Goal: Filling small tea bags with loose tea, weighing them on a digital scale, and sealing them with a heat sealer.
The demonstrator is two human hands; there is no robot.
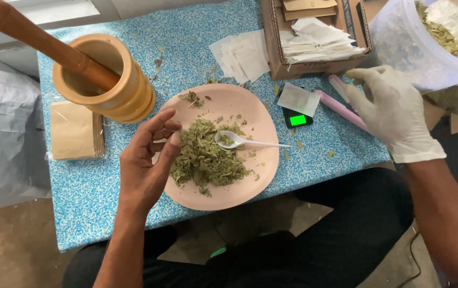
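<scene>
My bare left hand (146, 160) hovers over the left rim of a pink plate (250, 186), fingers curled and apart, holding nothing I can see. The plate carries a heap of dried green leaves (205, 157), and a white plastic spoon (239, 141) lies on top of the heap. My right hand (391, 109), in a white glove, reaches toward a pink pen-shaped tool (338, 106) at the table's right edge. Its fingers are spread and it touches or nearly touches that tool. A small black scale (296, 119) with a lit green screen sits beside the plate.
A wooden mortar (114, 85) with a pestle (31, 34) stands at the back left, beside a stack of tan packets (74, 130). White sachets (239, 53) lie by a cardboard box (314, 40) of more. A clear bag (426, 42) of dried leaves sits far right.
</scene>
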